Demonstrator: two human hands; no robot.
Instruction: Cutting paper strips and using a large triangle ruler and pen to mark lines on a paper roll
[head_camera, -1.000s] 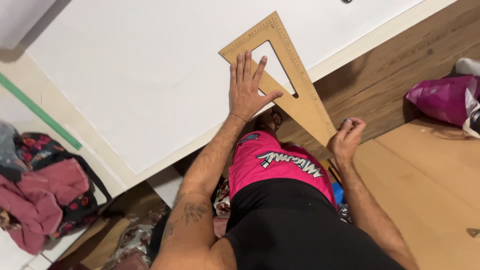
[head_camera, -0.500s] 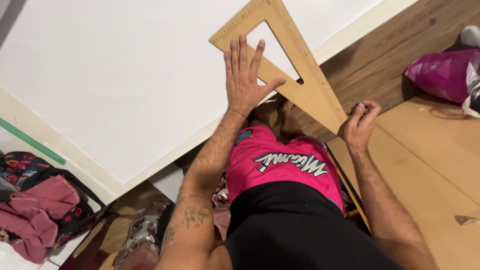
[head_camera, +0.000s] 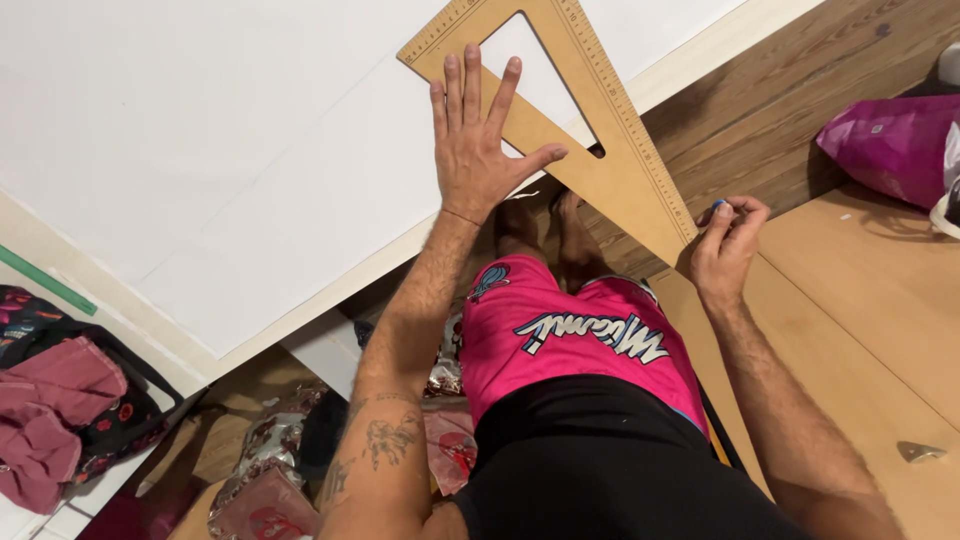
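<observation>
Nearest, right hand (head_camera: 728, 240) pinched shut on a small blue-tipped marker (head_camera: 717, 205) at the wooden set square's (head_camera: 600, 150) lower tip. Left hand (head_camera: 478, 150) lay flat, fingers spread, pinning that set square onto the white board (head_camera: 220, 150). Judged: mid-marking; steady pressure needed. Beyond the square, a magenta bag (head_camera: 885, 140), contents unseen

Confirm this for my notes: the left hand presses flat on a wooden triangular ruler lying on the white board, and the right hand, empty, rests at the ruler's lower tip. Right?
Not quite. In the head view the right hand is not empty: its fingertips pinch a small blue-tipped object, too small to identify. The rest holds: the left hand lies flat on the wooden triangular ruler on the white board.
</observation>
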